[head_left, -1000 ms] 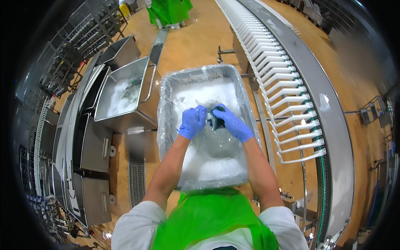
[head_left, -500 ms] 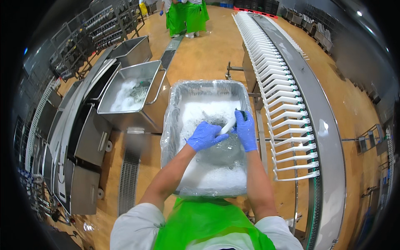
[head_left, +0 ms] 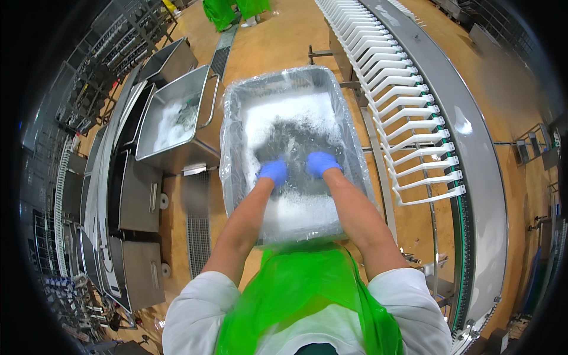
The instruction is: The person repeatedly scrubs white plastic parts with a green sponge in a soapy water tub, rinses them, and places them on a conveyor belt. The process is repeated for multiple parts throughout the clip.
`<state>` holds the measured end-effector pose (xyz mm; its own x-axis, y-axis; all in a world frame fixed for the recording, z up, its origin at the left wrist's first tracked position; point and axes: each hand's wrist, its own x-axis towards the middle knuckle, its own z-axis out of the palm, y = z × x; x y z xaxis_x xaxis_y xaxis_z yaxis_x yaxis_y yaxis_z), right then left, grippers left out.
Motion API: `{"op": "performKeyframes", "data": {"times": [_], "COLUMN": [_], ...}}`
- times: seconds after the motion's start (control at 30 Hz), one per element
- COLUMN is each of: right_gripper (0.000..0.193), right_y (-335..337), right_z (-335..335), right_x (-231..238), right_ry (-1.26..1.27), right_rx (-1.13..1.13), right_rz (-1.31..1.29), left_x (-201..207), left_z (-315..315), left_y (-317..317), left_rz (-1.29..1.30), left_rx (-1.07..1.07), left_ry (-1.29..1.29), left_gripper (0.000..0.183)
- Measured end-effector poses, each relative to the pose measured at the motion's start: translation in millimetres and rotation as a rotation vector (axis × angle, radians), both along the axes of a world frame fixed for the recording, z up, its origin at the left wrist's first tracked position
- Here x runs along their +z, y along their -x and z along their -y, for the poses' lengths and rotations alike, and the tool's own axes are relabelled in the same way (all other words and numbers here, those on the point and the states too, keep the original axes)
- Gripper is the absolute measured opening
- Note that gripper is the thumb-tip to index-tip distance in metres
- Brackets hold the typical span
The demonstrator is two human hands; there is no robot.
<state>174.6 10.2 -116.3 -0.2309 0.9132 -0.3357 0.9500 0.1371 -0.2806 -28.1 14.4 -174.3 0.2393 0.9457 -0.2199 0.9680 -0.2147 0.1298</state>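
My left hand (head_left: 274,171), in a blue glove, reaches into the sudsy water of a grey tub (head_left: 353,131) lined with clear plastic. A little to its right, my right hand (head_left: 322,163), gloved the same way, is also down in the water. The fingers of both hands are under the surface and smeared by motion. Whatever they hold, if anything, is hidden. White foam (head_left: 296,109) lies along the tub's far side and near end, and grey water shows around my hands.
On the right runs a conveyor (head_left: 444,77) with a row of white prongs. At the left stand a steel bin (head_left: 201,133) holding foamy water and several steel carts (head_left: 139,204). A floor drain (head_left: 199,236) lies left of the tub. Two people in green aprons (head_left: 219,13) stand far ahead.
Both hands have gone down into the water and moved apart. The white, tube-like piece held between them is out of sight. My view has shifted, placing the tub higher in the picture.
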Motion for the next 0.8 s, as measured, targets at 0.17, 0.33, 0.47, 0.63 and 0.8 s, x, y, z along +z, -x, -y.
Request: {"op": "performKeyframes", "data": {"times": [0.17, 0.33, 0.47, 0.63, 0.8], "right_gripper": [0.031, 0.036, 0.042, 0.037, 0.034], "right_y": [-7.7, -5.6, -7.5, 23.2, 19.9], "right_z": [-1.8, 10.0, -24.6, -4.8, 1.3], "right_x": [68.6, 112.0, 77.0, 101.7, 108.4], "right_ry": [0.003, 0.244, 0.134, 0.014, 0.172], "right_rx": [-0.236, -0.505, -0.578, -0.414, -0.436], "right_rz": [-0.928, -1.052, -1.321, -1.291, -1.386], "left_x": [82.9, 167.7, 185.9, 198.7, 185.8], "left_z": [6.5, 31.3, 54.1, 29.7, 37.5], "left_y": [-30.0, -58.5, -78.1, -44.4, -25.5], "left_rz": [0.353, 0.422, 0.429, 0.385, 0.572], "left_rx": [-0.01, -0.033, -0.044, -0.1, -0.091], "left_ry": [-0.008, -0.001, -0.044, -0.089, -0.116], "left_gripper": [0.039, 0.044, 0.044, 0.047, 0.038]}}
